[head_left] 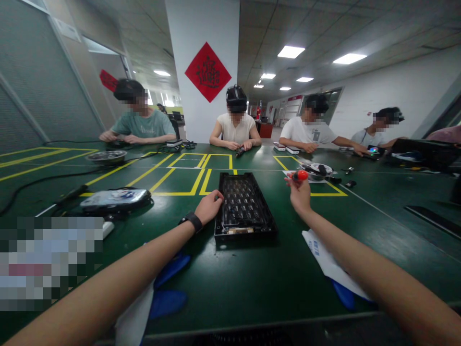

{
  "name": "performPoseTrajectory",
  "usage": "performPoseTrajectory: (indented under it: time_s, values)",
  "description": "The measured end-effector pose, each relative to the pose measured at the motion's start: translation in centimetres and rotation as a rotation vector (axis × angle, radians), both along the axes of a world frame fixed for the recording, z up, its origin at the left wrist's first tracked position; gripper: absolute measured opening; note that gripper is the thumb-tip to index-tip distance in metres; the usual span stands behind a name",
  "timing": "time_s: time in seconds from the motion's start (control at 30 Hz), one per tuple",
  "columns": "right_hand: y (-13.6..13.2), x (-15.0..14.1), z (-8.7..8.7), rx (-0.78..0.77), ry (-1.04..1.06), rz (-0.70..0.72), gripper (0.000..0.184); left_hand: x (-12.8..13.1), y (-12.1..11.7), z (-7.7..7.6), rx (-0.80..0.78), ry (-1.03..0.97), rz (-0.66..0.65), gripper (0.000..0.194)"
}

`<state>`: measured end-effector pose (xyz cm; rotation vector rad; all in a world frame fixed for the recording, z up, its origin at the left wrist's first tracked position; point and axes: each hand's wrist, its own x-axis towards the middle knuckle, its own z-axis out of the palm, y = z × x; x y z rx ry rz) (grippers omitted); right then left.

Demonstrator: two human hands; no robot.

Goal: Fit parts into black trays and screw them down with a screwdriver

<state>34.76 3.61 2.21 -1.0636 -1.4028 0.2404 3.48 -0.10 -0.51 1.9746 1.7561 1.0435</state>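
Observation:
A black rectangular casing [245, 206] lies in front of me, its open inside lined with rows of small shiny pieces and a pale strip at the near end. My left hand [210, 208], with a dark band on the wrist, has its curled fingers against the casing's left edge. To the right of the casing, my right hand [300, 196] is raised above the table, closed around a screwdriver with a red and black handle [301, 175]. The screwdriver's shaft cannot be made out. Beneath my forearms lie blue-and-white gloves [168, 303].
On the left are a phone [118, 198], a black cable [43, 179] and a metal dish [106, 156]. Another dish [317, 170] with small black parts stands at right, near a dark bar [434, 220]. Several people sit across the green table [245, 283], which carries yellow tape lines.

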Motion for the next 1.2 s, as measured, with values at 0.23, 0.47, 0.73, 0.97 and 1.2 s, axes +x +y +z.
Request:
performPoseTrajectory:
  time_s: [0.23,0.47,0.73,0.97,1.2]
  values:
    - [0.5,-1.8,-3.6,-0.082,0.521,-0.001,0.028,0.0,0.1,0.3,-0.006,0.001,-0.059,0.020]
    - [-0.5,-3.9,2.7,-0.075,0.540,0.211,0.033,0.7,0.7,1.0,-0.024,0.033,-0.059,0.019]
    - [-6.7,-11.6,4.3,-0.368,0.322,0.764,0.043,2.3,-2.6,4.7,-0.061,-0.238,-0.468,0.034]
    - [-8.1,-12.5,2.6,-0.345,0.423,0.965,0.042,2.2,-5.0,3.9,-0.201,-0.350,-0.605,0.029]
    - [-8.0,-12.1,0.9,-0.438,0.479,0.989,0.033,1.8,-5.6,3.3,-0.175,-0.333,-0.578,0.027]
